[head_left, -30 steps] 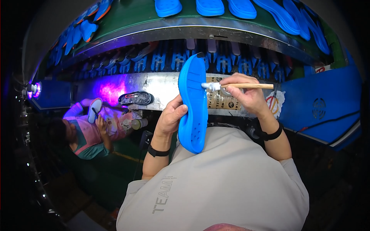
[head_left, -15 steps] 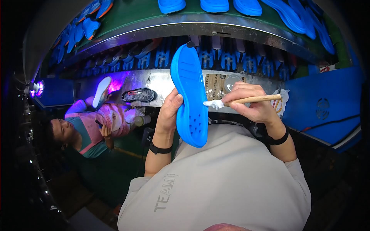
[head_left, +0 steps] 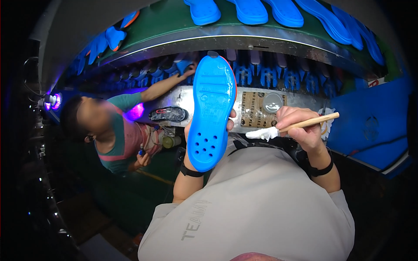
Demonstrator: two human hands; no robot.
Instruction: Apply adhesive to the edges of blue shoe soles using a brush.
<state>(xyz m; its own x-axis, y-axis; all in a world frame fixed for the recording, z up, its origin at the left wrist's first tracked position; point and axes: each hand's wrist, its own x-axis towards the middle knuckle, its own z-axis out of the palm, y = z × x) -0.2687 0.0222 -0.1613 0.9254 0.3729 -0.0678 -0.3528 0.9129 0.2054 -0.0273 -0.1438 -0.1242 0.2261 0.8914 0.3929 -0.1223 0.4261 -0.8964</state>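
A blue shoe sole (head_left: 212, 100) with several small round holes at its near end is held upright before me, its inner face toward me and a reddish edge along its right side. My left hand (head_left: 231, 120) is closed around it from behind, so the palm is hidden and fingertips show at the right edge. My right hand (head_left: 302, 126) pinches a wooden-handled stick (head_left: 311, 122). White cloth (head_left: 262, 134) is wrapped about the stick's left tip, apart from the sole. Beyond that hand, a clear round dish (head_left: 273, 103) rests on printed cardboard (head_left: 250, 115).
A metal ledge (head_left: 174, 98) carries a dark shoe-shaped piece (head_left: 168, 114). Behind it runs a row of blue clamps (head_left: 267, 77). More blue soles (head_left: 285, 13) lie on the green belt (head_left: 165, 28) above. At left, a co-worker (head_left: 119, 117) reaches toward the rack.
My left hand has turned the sole more face-on, showing its reddish edge. The cloth tip has come away from the sole to the right. The co-worker has extended an arm toward the rack.
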